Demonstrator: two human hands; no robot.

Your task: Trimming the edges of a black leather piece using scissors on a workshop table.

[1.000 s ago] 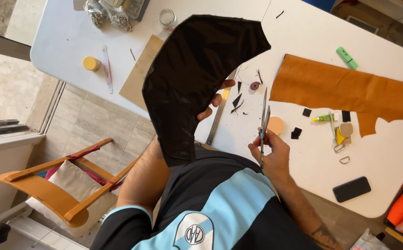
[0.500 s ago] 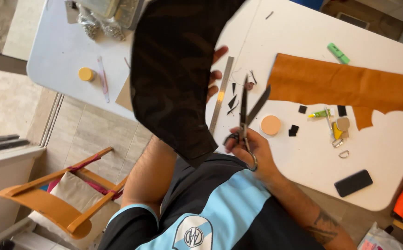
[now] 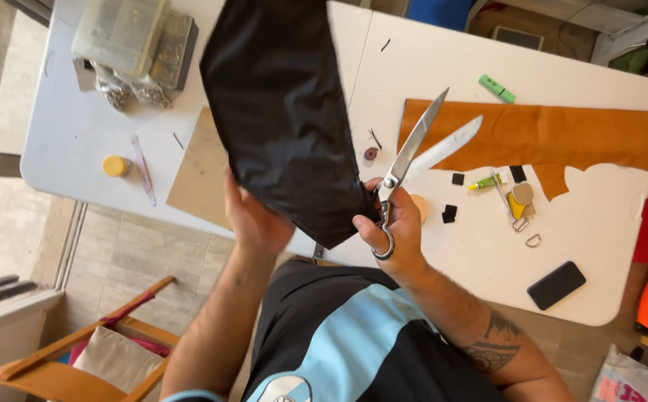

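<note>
Your left hand [image 3: 253, 216] grips the lower left edge of the black sheet [image 3: 283, 112], fingers closed on it, holding it up above the surface [image 3: 599, 246] so it hangs in front of you. Your right hand [image 3: 395, 231] is clamped on the scissors [image 3: 413, 160], fingers through the handle loops, and it also touches the sheet's lower right edge. The blades stand wide apart, pointing up and to the right, just beside the sheet but not around it.

Behind the scissors a long strip of tan leather [image 3: 562, 134] lies flat across the right side of the surface. Near its lower edge sit small black scraps [image 3: 450, 214], a green tube [image 3: 486, 182], a metal ring [image 3: 533, 240] and some small hardware. A green marker [image 3: 497, 88] lies above the leather, and a dark phone [image 3: 556, 284] near the front edge. To the left lie a piece of cardboard [image 3: 199, 171], a yellow cap [image 3: 115, 165] and a clear box [image 3: 126, 37]. A wooden chair [image 3: 63, 372] stands on the floor below.
</note>
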